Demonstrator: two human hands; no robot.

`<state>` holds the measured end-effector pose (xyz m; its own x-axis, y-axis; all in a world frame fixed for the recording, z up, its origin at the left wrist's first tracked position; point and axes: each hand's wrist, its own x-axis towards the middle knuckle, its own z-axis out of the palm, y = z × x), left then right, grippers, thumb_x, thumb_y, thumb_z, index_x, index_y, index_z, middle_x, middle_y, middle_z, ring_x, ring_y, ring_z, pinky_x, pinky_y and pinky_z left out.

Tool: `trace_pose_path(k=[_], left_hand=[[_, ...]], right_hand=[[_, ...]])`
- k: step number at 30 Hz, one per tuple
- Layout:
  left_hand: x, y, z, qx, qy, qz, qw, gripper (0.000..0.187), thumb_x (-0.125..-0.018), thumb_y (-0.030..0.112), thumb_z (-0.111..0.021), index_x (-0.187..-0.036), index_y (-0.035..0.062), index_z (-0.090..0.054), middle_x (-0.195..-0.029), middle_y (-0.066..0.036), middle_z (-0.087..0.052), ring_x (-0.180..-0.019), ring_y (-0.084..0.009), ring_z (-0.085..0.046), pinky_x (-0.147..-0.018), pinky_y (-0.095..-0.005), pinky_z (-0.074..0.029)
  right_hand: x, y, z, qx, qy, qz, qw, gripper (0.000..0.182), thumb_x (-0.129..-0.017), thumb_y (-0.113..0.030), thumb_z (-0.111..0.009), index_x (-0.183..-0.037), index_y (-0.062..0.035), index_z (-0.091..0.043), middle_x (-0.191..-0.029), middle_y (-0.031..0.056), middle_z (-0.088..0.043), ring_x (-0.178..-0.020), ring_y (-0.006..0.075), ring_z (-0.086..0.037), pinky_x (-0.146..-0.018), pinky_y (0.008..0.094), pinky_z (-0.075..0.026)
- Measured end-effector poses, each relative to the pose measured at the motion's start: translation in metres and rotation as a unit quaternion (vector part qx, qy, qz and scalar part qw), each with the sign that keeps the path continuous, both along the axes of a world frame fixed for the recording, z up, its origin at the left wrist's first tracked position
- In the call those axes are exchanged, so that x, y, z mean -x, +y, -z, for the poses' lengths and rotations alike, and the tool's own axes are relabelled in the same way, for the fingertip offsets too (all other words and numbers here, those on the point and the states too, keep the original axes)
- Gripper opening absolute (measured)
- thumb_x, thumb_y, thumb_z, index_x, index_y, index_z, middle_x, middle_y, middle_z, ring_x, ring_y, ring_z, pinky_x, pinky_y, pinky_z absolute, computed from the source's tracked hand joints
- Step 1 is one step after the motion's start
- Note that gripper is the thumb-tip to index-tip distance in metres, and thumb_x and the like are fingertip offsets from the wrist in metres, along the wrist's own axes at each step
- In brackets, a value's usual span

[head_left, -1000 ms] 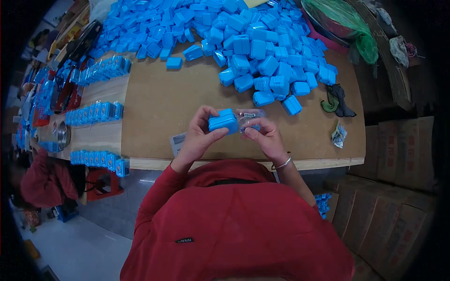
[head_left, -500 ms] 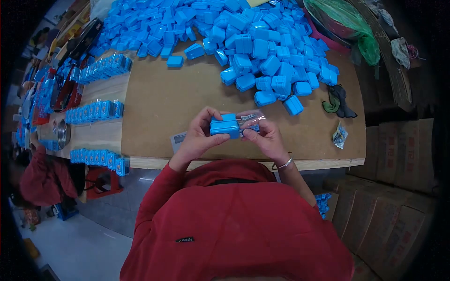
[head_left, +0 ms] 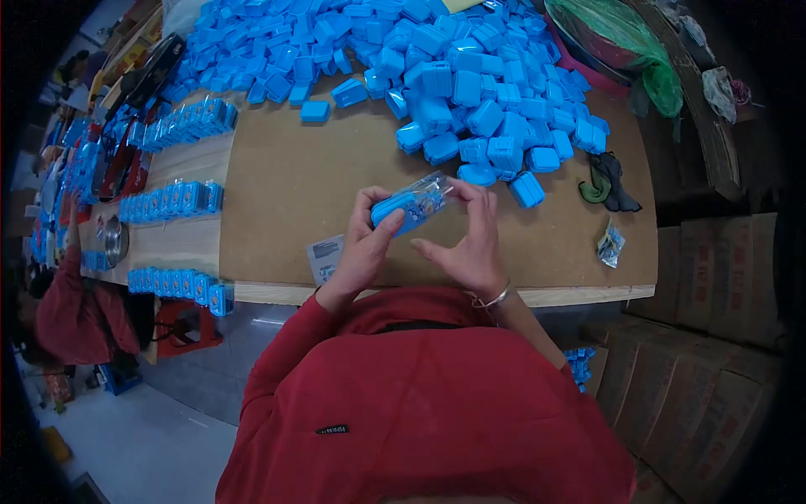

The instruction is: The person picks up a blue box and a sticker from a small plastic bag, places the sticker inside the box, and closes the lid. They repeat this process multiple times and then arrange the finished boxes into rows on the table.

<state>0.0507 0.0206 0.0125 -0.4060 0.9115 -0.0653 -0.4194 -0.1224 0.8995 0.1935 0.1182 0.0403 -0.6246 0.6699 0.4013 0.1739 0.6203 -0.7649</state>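
Note:
A small blue plastic box [head_left: 388,210] sits partly inside a clear plastic bag [head_left: 430,192], tilted up toward the right. My left hand [head_left: 366,244] is closed around the box, with the thumb across its near side. At the bag's far right end are the fingertips of my right hand [head_left: 475,239]; its thumb stands well apart from the fingers. Behind the left wrist, a printed white card [head_left: 326,257] lies on the brown board [head_left: 285,185], partly covered by the hand.
A large heap of blue boxes [head_left: 470,92] covers the back of the table. Bagged boxes stand in rows [head_left: 172,200] at left. Dark cloth [head_left: 617,183] and a small clear packet [head_left: 610,245] lie at right. Another person's red sleeve [head_left: 71,286] shows far left.
The box and bag have turned, with the bag end now raised away from me. My right thumb has come off the bag, and more of the card shows.

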Motion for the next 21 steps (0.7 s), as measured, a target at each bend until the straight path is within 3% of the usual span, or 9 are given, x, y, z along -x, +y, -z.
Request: trace_pose_path(k=[4,7,10,21], left_hand=[[-0.015,0.008,-0.008,0.013,-0.007,-0.024,1.0,0.042,-0.089,0.019,-0.058,-0.123,0.0077,-0.037,-0.111,-0.006,-0.045,-0.104,-0.0133,-0.046,-0.089,-0.0266,-0.039],[-0.008,0.012,-0.027,0.018,-0.033,0.016,0.999,0.051,-0.086,0.017,-0.062,-0.128,0.0055,-0.037,-0.109,-0.007,-0.048,-0.102,-0.0136,-0.048,-0.087,-0.0261,-0.04],[-0.003,0.013,-0.022,0.044,0.022,0.013,0.999,0.053,-0.082,0.014,-0.066,-0.127,0.002,-0.04,-0.106,-0.007,-0.051,-0.099,-0.0141,-0.051,-0.086,-0.0258,-0.043],[-0.007,-0.007,-0.024,0.048,-0.005,0.028,0.998,0.048,-0.082,0.01,-0.066,-0.123,-0.0007,-0.043,-0.117,-0.008,-0.052,-0.104,-0.0124,-0.052,-0.09,-0.0256,-0.043]], right_hand=[[0.02,-0.01,0.006,-0.117,-0.017,0.059,0.991,0.111,-0.049,-0.023,-0.085,-0.138,-0.0038,-0.022,-0.115,0.0137,-0.045,-0.107,0.0325,-0.042,-0.098,0.0478,-0.028],[0.022,-0.011,0.008,-0.119,-0.03,0.059,0.991,0.111,-0.05,-0.023,-0.084,-0.138,-0.0027,-0.02,-0.115,0.0141,-0.045,-0.107,0.0324,-0.043,-0.101,0.0519,-0.022],[0.023,-0.009,0.007,-0.108,0.008,0.045,0.993,0.106,-0.053,-0.023,-0.081,-0.138,-0.0046,-0.022,-0.11,0.0115,-0.044,-0.108,0.0296,-0.043,-0.1,0.0568,-0.018],[0.016,-0.007,0.014,-0.07,0.063,-0.02,0.995,0.098,-0.056,-0.017,-0.077,-0.137,-0.0016,-0.024,-0.113,0.0129,-0.046,-0.106,0.0288,-0.046,-0.102,0.0532,-0.02]])
